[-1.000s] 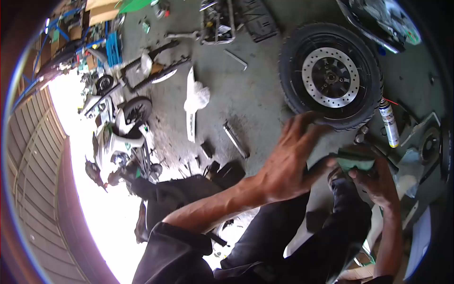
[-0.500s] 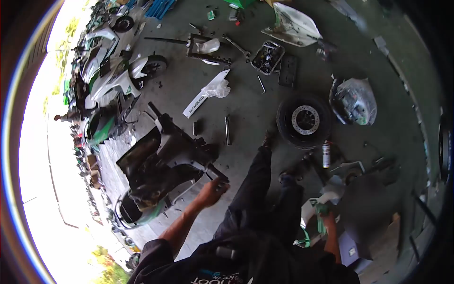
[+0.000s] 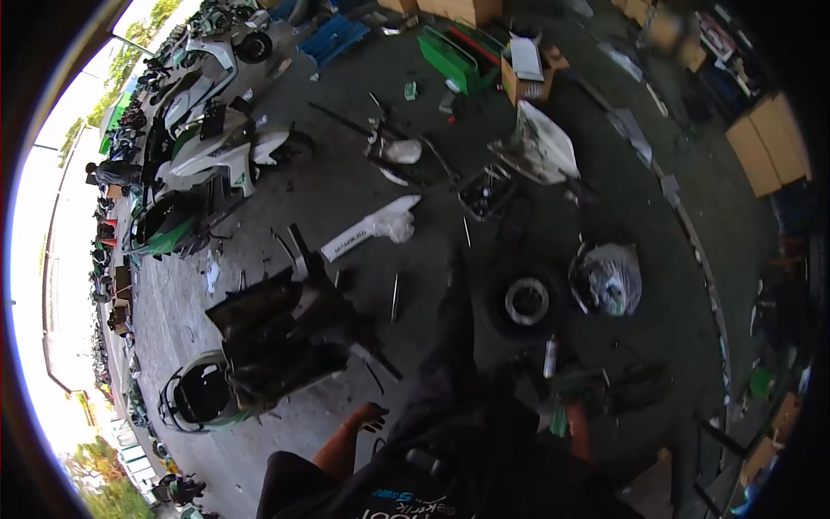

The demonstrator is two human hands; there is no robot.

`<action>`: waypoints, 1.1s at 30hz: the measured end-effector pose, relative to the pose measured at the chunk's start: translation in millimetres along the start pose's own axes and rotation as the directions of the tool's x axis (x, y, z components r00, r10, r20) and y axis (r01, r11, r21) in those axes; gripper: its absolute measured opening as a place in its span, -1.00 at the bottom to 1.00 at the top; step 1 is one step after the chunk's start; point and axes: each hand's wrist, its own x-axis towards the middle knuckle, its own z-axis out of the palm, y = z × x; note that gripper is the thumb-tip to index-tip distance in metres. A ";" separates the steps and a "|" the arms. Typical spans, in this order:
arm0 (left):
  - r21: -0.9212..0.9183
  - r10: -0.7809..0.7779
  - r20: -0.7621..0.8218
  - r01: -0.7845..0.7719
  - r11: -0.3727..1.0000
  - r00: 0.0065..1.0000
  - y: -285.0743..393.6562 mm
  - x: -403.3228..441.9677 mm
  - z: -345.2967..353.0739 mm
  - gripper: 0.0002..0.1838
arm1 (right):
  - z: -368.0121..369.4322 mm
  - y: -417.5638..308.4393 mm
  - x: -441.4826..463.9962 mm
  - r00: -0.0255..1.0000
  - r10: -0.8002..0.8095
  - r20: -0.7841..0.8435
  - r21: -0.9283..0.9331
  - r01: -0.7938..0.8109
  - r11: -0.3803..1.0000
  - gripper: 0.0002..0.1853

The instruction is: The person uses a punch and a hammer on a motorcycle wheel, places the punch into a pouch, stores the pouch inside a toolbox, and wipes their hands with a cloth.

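My left hand (image 3: 372, 417) hangs beside my leg with its fingers loosely apart and nothing visible in them. It is just below the handlebar end of a dark, partly stripped scooter (image 3: 294, 324). My right hand (image 3: 575, 413), dim and blurred, is closed on a green cloth-like thing (image 3: 559, 420) whose exact kind I cannot make out. Beyond that hand stand a spray can (image 3: 550, 356) and a wheel with a brake disc (image 3: 526, 302). Dark parts (image 3: 635, 387) lie to its right.
A white panel (image 3: 372, 227), a metal tube (image 3: 395, 297), a tray of tools (image 3: 487, 192) and a plastic-wrapped part (image 3: 608, 278) lie on the floor ahead. Farther off are a green toolbox (image 3: 458, 60), a white fairing (image 3: 540, 145) and parked scooters (image 3: 216, 147).
My left hand has come off the scooter's handlebar and drawn back toward my body. The view has tilted up, showing more of the far floor. My right hand still has the green thing.
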 end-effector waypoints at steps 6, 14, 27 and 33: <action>-0.154 0.548 -0.207 -0.580 0.800 0.810 235.6 45.4 -119.8 -0.57 | 64.9 -155.4 92.7 0.988 -0.054 -0.148 -0.143 0.032 0.989 -0.30; -0.327 0.736 -0.511 -0.892 0.311 0.444 434.2 -145.7 -306.5 -0.51 | 141.5 -395.5 111.1 0.986 -0.069 -0.151 -0.285 0.023 0.958 -0.42; -0.948 0.131 -0.307 -0.316 0.047 0.942 266.6 68.1 -203.2 -0.68 | 174.5 -579.9 205.0 0.998 0.026 0.060 -0.620 0.016 0.785 -0.42; -0.548 0.230 -0.321 -0.379 0.745 0.918 275.6 134.6 -133.5 -0.57 | 180.5 -637.2 295.6 0.991 0.117 0.058 -0.728 -0.038 0.684 -0.40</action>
